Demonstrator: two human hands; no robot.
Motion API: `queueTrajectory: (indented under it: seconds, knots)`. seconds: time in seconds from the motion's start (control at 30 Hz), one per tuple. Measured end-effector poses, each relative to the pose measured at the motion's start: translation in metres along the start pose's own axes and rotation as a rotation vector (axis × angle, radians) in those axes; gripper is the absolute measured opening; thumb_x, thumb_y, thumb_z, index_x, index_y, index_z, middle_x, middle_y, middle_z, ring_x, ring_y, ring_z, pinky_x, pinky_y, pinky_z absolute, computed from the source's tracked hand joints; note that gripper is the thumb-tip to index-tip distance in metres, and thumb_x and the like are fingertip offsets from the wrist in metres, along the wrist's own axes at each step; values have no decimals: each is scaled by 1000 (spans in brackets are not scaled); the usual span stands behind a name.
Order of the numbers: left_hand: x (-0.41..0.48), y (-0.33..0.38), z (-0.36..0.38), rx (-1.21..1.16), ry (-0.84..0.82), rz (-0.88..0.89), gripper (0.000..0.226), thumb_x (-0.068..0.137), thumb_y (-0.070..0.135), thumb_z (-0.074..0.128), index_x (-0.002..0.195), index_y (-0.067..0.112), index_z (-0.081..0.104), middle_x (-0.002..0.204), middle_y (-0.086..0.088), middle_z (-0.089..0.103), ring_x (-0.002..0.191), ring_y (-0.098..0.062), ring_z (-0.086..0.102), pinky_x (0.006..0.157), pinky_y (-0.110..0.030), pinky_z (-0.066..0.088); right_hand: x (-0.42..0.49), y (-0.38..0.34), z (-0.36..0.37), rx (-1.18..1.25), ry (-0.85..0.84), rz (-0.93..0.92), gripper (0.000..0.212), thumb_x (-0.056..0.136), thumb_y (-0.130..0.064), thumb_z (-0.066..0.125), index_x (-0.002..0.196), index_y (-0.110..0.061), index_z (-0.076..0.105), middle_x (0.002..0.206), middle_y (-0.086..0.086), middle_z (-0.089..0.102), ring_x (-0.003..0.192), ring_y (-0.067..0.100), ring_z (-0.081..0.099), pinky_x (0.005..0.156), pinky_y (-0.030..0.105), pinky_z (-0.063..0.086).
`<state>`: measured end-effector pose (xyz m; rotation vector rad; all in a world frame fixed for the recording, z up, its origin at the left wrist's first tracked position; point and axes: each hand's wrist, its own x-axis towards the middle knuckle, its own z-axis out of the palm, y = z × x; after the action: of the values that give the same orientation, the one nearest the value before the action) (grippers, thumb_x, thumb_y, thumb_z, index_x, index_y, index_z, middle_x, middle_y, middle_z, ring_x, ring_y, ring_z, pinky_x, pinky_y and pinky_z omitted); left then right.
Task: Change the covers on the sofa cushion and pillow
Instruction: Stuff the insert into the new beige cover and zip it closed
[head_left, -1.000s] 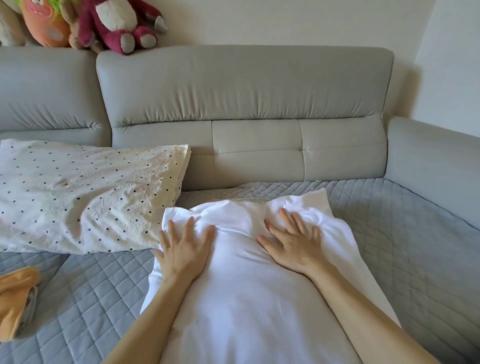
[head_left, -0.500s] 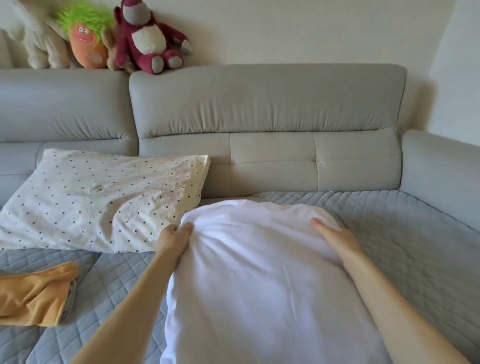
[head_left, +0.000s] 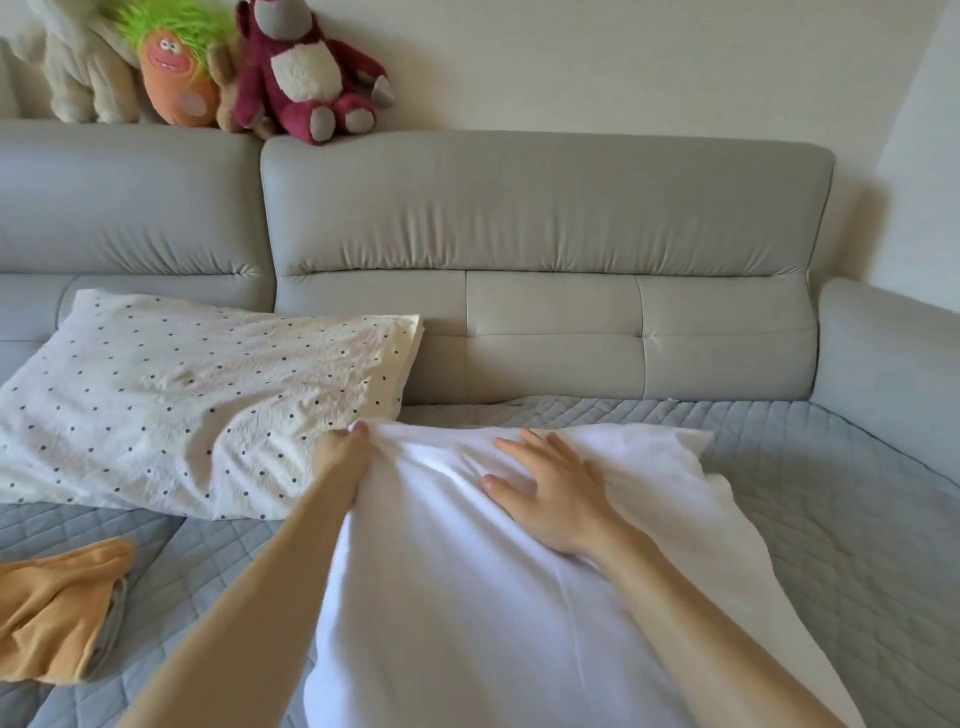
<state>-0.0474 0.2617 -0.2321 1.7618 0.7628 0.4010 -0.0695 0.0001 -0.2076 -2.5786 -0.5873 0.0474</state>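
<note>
A plump white cushion (head_left: 467, 597) lies lengthwise on the quilted grey sofa seat (head_left: 831, 467) in front of me. My left hand (head_left: 340, 457) pinches the white fabric at the cushion's far left corner. My right hand (head_left: 553, 491) rests flat on top of the cushion near its far end, fingers spread. A pillow in a cream cover with black dots (head_left: 182, 405) leans against the sofa back to the left, touching the white cushion's corner. A crumpled orange cover (head_left: 52, 618) lies at the lower left on the seat.
The grey sofa back (head_left: 545, 260) runs across the view, with an armrest (head_left: 893, 353) at the right. Plush toys (head_left: 306, 73) sit on top of the backrest at the upper left. Bare quilted seat shows to the right of the white cushion.
My left hand went from flat on the cushion to gripping its far left corner. My right hand slid from the far right corner back onto the top, fingers spread. The view tilted up.
</note>
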Motion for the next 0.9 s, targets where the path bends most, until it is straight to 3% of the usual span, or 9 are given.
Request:
queueTrajectory:
  seconds: [0.13, 0.23, 0.3, 0.4, 0.47, 0.6, 0.7, 0.8, 0.9]
  knots:
    - [16, -21, -12, 168, -61, -106, 35, 96, 24, 40, 114, 0, 59, 108, -22, 65, 90, -35, 61, 82, -40, 53, -20, 23, -15, 555, 250, -8, 20, 92, -36, 66, 112, -39, 66, 130, -23, 59, 128, -2, 48, 102, 18, 36]
    - [-10, -4, -7, 344, -71, 65, 51, 99, 43, 40, 142, 17, 35, 134, -24, 49, 117, -42, 52, 97, -46, 44, -25, 69, -44, 291, 512, 309, 35, 90, -54, 61, 118, -34, 64, 126, -10, 64, 125, 16, 54, 100, 31, 41]
    - [-32, 5, 5, 444, -187, 245, 61, 98, 60, 35, 151, 36, 18, 145, -25, 36, 130, -44, 42, 103, -51, 38, -32, 98, -55, 193, 357, 537, 73, 83, -72, 54, 146, -37, 40, 153, 3, 40, 141, 27, 36, 112, 43, 32]
    - [-66, -9, 26, 609, -428, 342, 83, 83, 82, 35, 153, 46, 9, 157, -18, 28, 141, -41, 31, 110, -52, 35, -44, 113, -49, 478, 109, 597, 105, 70, -77, 66, 154, -47, 10, 163, -2, 13, 148, 25, 24, 117, 43, 26]
    - [-76, -19, 30, 536, -406, 164, 85, 79, 76, 55, 150, 36, 29, 152, -7, 41, 137, -32, 40, 111, -41, 35, -54, 109, -38, 487, 134, 493, 103, 66, -64, 75, 150, -49, 20, 157, -13, 29, 142, 19, 36, 112, 39, 34]
    - [-72, -11, 11, 440, -549, 197, 73, 66, 70, 74, 128, 37, 57, 116, 4, 66, 105, -21, 64, 90, -39, 53, -64, 85, -61, 322, 264, 391, 70, 73, -25, 72, 134, -46, 47, 133, -13, 58, 119, 20, 55, 88, 32, 44]
    - [-69, 8, 0, 698, -564, 276, 50, 79, 54, 66, 120, 28, 55, 126, -6, 58, 109, -26, 58, 90, -38, 49, -69, 76, -90, 183, 224, 378, 69, 75, -29, 73, 136, -45, 45, 127, -12, 54, 122, 22, 53, 89, 32, 44]
    - [-97, 32, 14, 1254, -327, 349, 57, 85, 60, 52, 131, 28, 41, 153, -19, 21, 135, -43, 29, 105, -56, 32, -74, 74, -78, -42, -23, 376, 76, 60, -44, 72, 132, -41, 47, 140, -14, 45, 125, 17, 49, 97, 36, 48]
    - [-133, 52, 53, 1049, -272, 717, 50, 92, 50, 38, 141, 40, 37, 157, 2, 28, 143, -29, 21, 111, -58, 21, -75, 85, -40, -135, -242, 546, 108, 57, -52, 73, 151, -26, 25, 156, 11, 23, 139, 39, 31, 111, 51, 32]
